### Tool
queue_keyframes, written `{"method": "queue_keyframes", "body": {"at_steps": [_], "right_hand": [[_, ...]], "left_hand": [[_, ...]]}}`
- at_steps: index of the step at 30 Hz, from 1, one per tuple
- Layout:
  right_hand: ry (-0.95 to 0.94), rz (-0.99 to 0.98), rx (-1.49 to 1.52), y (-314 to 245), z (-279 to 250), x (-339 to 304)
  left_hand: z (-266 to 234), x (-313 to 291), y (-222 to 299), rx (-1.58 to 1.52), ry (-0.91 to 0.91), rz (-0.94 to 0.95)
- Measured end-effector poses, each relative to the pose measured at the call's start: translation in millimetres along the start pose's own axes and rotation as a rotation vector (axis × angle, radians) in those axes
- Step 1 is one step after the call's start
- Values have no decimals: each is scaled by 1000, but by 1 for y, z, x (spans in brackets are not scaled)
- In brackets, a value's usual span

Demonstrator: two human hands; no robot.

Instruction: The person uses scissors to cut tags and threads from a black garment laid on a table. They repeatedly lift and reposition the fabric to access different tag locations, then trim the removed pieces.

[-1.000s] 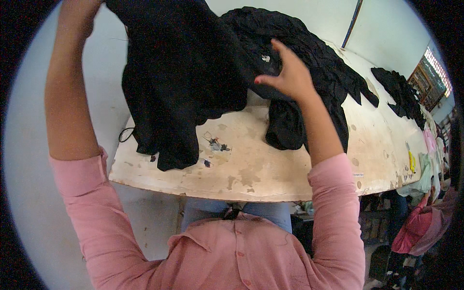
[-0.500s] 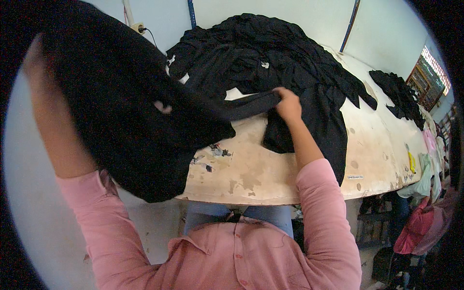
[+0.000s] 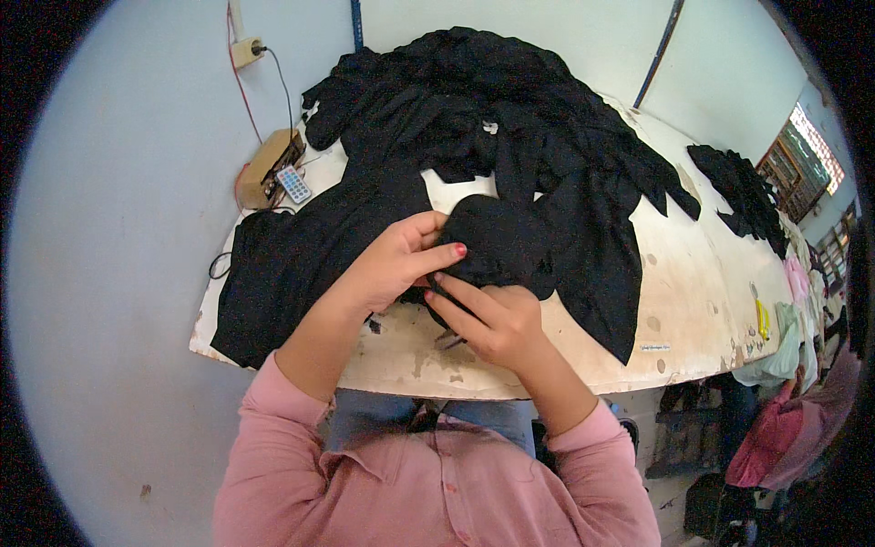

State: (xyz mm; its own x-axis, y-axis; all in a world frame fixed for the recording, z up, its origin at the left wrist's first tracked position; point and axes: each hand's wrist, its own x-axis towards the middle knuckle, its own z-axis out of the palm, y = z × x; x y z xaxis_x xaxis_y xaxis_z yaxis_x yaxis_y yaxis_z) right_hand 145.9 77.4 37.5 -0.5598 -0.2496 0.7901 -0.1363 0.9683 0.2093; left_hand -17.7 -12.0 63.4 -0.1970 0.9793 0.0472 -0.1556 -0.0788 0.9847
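Observation:
My two hands meet over the near middle of the table, both on a piece of black cloth [image 3: 497, 232]. My left hand [image 3: 394, 262] pinches its edge between thumb and fingers. Close beside it, my right hand [image 3: 497, 321] has its fingers bent against the same edge, the cloth bunched above them. A small grey pointed thing [image 3: 448, 340] shows beneath the right hand; its kind is unclear. Another black garment piece [image 3: 292, 255] lies spread on the left. Behind my hands rises a wide heap of black cloth [image 3: 465, 82], one flap hanging toward the near right.
The stained, pale table [image 3: 693, 301] has a curved-looking front edge. At its left stand a brown box [image 3: 266, 169] with wires and a small remote control [image 3: 293, 183]. More black cloth [image 3: 740, 182], a yellow tool [image 3: 762, 319] and a pale plastic bag [image 3: 775, 360] are at the right.
My left hand has come down from the far left to the middle, beside the right. The raised black cloth now lies on the left of the table, uncovering the box and remote.

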Motion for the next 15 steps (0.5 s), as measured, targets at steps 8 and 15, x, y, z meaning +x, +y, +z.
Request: {"method": "queue_keyframes", "body": {"at_steps": [8, 15], "right_hand": [[397, 875, 398, -14, 0, -31], [245, 983, 669, -21, -2, -8]], "left_hand": [[12, -37, -18, 268, 248, 372], [24, -56, -36, -178, 197, 180]]}}
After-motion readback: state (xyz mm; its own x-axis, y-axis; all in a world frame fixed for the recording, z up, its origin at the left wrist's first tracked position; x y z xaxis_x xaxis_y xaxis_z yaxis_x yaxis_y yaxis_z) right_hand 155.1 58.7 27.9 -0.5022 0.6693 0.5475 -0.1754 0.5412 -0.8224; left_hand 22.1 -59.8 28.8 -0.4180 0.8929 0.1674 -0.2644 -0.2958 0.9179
